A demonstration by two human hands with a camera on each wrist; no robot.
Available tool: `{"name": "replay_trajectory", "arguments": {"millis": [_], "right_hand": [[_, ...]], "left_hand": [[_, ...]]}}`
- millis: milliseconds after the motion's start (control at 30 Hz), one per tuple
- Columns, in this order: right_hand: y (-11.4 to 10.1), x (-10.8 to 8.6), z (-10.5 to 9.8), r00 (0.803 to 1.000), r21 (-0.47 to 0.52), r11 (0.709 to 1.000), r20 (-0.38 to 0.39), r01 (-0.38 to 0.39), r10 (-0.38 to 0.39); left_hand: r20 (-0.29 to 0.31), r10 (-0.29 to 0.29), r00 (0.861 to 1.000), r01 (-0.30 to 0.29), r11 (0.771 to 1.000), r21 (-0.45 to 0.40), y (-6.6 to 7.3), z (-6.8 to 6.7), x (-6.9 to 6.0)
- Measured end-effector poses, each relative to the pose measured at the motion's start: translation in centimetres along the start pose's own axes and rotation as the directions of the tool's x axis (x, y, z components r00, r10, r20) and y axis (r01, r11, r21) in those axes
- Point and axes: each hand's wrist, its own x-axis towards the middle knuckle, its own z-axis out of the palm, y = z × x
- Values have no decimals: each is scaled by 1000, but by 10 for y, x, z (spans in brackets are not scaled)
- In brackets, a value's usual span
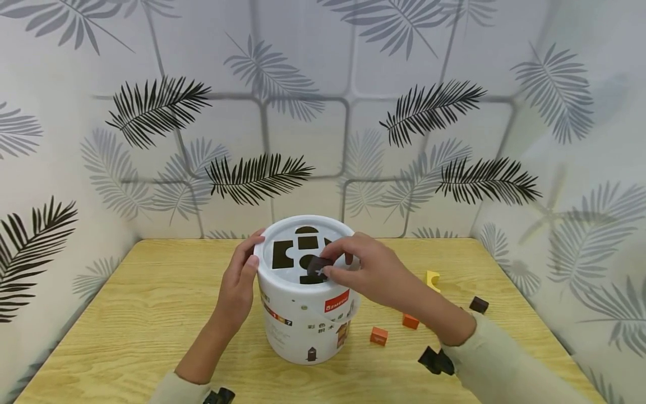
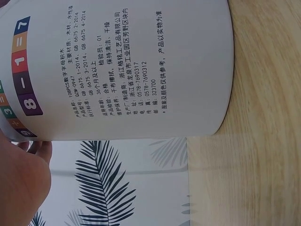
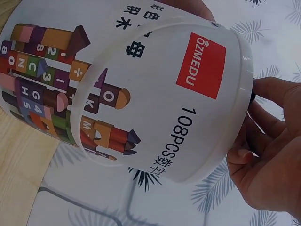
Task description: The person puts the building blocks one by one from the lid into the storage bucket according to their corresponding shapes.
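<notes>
A white printed bucket [image 1: 303,320] stands upright, its white lid [image 1: 282,275] cut with several shaped holes. My left hand [image 1: 239,283] curls round the left side of the lid's rim; in the left wrist view part of that hand [image 2: 23,181] lies against the bucket wall [image 2: 155,70]. Over the lid's front right holes, my right hand [image 1: 368,266] pinches a dark block [image 1: 319,266] with a pale mark between thumb and fingers. The right wrist view shows the right hand [image 3: 273,146] at the lid's edge, the block mostly hidden by the fingers. The handle [image 3: 77,108] hangs down the bucket's side.
Right of the bucket on the wooden table [image 1: 166,303] lie two orange blocks [image 1: 378,336] [image 1: 410,321], a yellow curved block [image 1: 432,280] and a dark block [image 1: 478,304]. A leaf-patterned curtain [image 1: 303,140] stands behind the table and at both sides.
</notes>
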Motion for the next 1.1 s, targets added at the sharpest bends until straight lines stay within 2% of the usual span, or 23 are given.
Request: {"name": "replay_trajectory", "arguments": {"millis": [433,833,967,1100], "right_hand": [[-4,2,6,997,0,998,42,61,-61],[-1,2,6,996,29,997,37,75,-76],[2,-1,4,999,33,998,20,45,-46],[7,-8,0,999,30,999,-33,32,-31]], "left_hand": [[5,-20,1000,20,1000,22,0,1,-1],[-5,-17,1000,17,1000,20,2,2,0],[0,-21,1000,21,1000,10,2,1,0],[2,-24,1000,24,1000,7,1,1,0]]}}
